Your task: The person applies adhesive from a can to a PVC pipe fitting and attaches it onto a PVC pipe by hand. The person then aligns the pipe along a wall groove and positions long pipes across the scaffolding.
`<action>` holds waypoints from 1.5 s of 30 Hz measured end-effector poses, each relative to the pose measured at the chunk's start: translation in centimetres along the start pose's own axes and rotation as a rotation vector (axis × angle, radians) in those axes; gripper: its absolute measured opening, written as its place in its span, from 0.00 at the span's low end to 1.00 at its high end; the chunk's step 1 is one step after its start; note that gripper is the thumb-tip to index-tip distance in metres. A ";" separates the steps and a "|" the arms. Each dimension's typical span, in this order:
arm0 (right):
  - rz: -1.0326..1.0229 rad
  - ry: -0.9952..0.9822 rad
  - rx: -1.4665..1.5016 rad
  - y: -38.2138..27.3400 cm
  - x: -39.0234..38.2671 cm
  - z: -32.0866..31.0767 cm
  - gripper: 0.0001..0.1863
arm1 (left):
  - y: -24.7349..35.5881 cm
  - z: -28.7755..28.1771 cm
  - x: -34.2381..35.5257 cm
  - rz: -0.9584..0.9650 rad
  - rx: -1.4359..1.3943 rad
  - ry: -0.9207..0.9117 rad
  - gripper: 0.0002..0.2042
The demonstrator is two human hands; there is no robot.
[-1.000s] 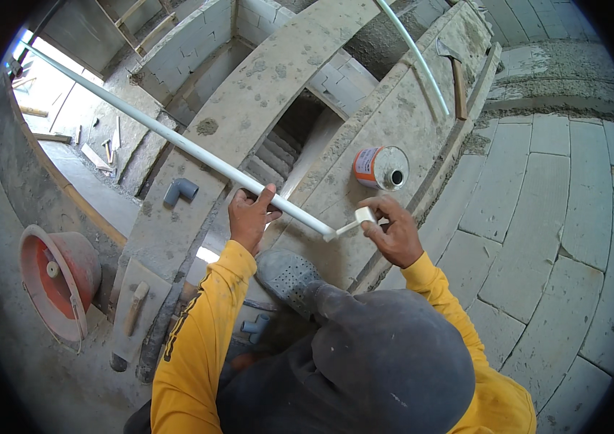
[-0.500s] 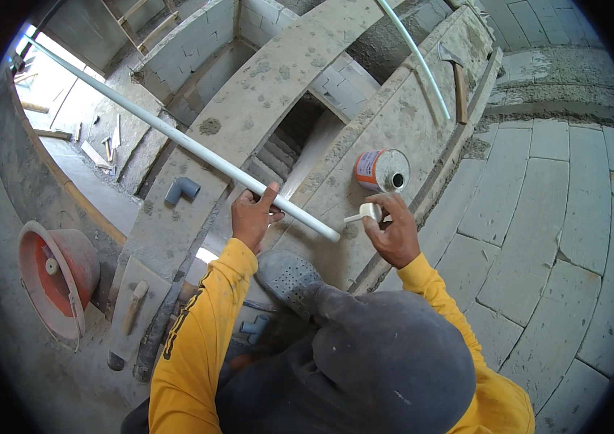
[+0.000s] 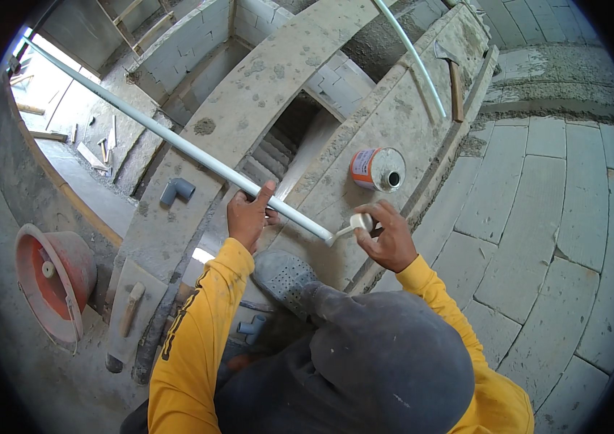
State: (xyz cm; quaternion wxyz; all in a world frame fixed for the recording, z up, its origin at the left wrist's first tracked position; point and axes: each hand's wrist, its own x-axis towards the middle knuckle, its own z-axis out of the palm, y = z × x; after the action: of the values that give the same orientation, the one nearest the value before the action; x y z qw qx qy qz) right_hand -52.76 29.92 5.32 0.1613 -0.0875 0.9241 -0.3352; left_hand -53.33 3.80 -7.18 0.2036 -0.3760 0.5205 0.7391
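The left grip (image 3: 247, 218) held a white pipe (image 3: 205, 159) near its end, thumb on top. The right grip (image 3: 391, 240) pinched a cap (image 3: 362, 221) whose dauber (image 3: 341, 233) touched that end. A can (image 3: 370, 171) sat just beyond the right grip, a hatchet (image 3: 456, 90) farther out. Left of the left grip were an elbow (image 3: 177, 191), then a bucket (image 3: 78, 262).

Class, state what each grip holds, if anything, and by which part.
The left grip holds the white pipe near its closer end; the right grip holds a small applicator by its cap.
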 end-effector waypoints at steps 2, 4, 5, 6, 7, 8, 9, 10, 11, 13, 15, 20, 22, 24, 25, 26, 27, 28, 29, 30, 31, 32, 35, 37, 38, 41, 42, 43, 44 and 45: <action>0.066 0.075 0.028 -0.2 0.0 -0.3 0.16 | 0.0 0.1 0.1 -0.004 0.001 -0.014 0.23; 0.047 0.041 0.064 -0.5 0.2 -0.3 0.16 | -0.1 -0.1 0.0 -0.011 0.003 -0.025 0.23; 0.030 0.015 0.093 -0.6 0.3 -0.4 0.16 | 0.1 0.0 -0.2 -0.014 -0.015 -0.030 0.23; 0.019 -0.032 0.098 -0.9 0.4 -0.1 0.16 | 0.2 0.1 -0.3 -0.018 -0.032 -0.035 0.23; 0.021 -0.031 0.096 -0.8 0.4 0.0 0.16 | 0.2 0.3 -0.3 -0.019 -0.033 -0.039 0.23; -0.012 -0.007 0.029 -0.5 0.6 0.3 0.16 | 0.2 0.2 -0.3 -0.019 -0.037 -0.041 0.23; -0.045 0.017 -0.038 -0.3 0.8 0.6 0.16 | 0.1 0.2 -0.2 -0.018 -0.041 -0.044 0.22; 0.042 0.090 0.057 -0.3 0.7 0.8 0.16 | 0.1 0.3 -0.1 -0.017 -0.041 -0.042 0.22; 0.042 0.087 0.060 -0.3 0.7 0.8 0.16 | -0.1 0.3 0.0 -0.025 -0.069 -0.059 0.20; 0.002 0.066 0.097 -0.2 0.8 0.5 0.16 | -0.4 0.0 0.1 -0.035 -0.096 -0.074 0.18; -0.012 0.018 0.025 -0.1 0.9 0.8 0.16 | -0.5 -0.3 0.3 -0.042 -0.152 -0.123 0.15; 0.047 0.091 0.093 -0.4 0.6 0.3 0.16 | -1.3 -0.4 0.5 -0.021 -0.221 -0.148 0.14; -0.010 0.033 0.074 -0.7 0.6 0.6 0.16 | -1.5 -0.5 0.5 0.006 -0.194 -0.147 0.14; -0.069 -0.047 -0.020 -0.6 0.7 0.8 0.15 | -0.8 -0.2 0.1 0.004 -0.152 -0.124 0.12; -0.068 -0.045 -0.023 -0.6 0.6 0.6 0.15 | -0.5 0.1 0.0 0.003 -0.154 -0.127 0.12; -0.035 0.024 -0.018 -0.7 0.5 0.7 0.15 | -0.4 0.2 -0.2 0.002 -0.109 -0.126 0.12; -0.002 0.093 -0.012 -0.7 0.5 0.8 0.15 | -0.3 0.2 -0.2 -0.001 -0.064 -0.125 0.12; -0.005 0.091 -0.010 -0.9 0.6 0.7 0.15 | -0.3 0.0 -0.1 0.001 -0.064 -0.120 0.12; -0.015 0.075 0.036 -1.4 0.7 0.4 0.15 | -0.3 -0.1 0.0 0.000 -0.059 -0.124 0.13; -0.025 0.059 0.082 -1.6 0.7 0.2 0.15 | -0.4 -0.1 0.0 -0.001 -0.052 -0.129 0.14; -0.025 0.058 0.081 -1.6 0.8 0.4 0.15 | -0.5 -0.2 0.0 -0.001 -0.053 -0.129 0.14; -0.039 0.016 0.058 -1.5 0.8 0.7 0.16 | -0.4 -0.2 0.0 0.012 -0.049 -0.112 0.14; -0.093 0.030 -0.065 -0.2 0.9 0.6 0.15 | -0.4 0.2 0.0 0.019 -0.040 -0.101 0.15; -0.027 0.188 -0.084 -0.5 0.8 -0.4 0.14 | -0.4 0.1 0.1 0.014 -0.036 -0.102 0.15; -0.055 0.270 -0.048 -1.0 0.9 -1.2 0.13 | -0.4 0.1 0.2 0.008 -0.032 -0.109 0.15; -0.014 0.453 -0.059 0.0 0.6 -4.1 0.14 | -0.5 -0.2 0.1 -0.004 -0.034 -0.111 0.15; -0.014 0.458 -0.068 0.5 0.6 -5.5 0.14 | -0.4 -0.1 0.0 -0.010 -0.041 -0.107 0.15; -0.083 0.524 -0.220 0.9 0.8 -6.8 0.14 | -0.4 0.0 0.0 -0.008 -0.044 -0.116 0.15; -0.150 0.586 -0.367 1.2 1.0 -7.5 0.15 | -0.4 0.0 0.0 -0.008 -0.048 -0.110 0.15; -0.150 0.588 -0.370 1.4 1.3 -7.8 0.15 | -0.4 0.0 0.0 -0.007 -0.052 -0.102 0.15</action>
State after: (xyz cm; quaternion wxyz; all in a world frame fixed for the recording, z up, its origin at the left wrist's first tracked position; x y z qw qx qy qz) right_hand -56.83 35.27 9.76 -0.1554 -0.0825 0.9671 -0.1840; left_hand -53.05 3.96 -7.43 0.2229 -0.3448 0.4886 0.7698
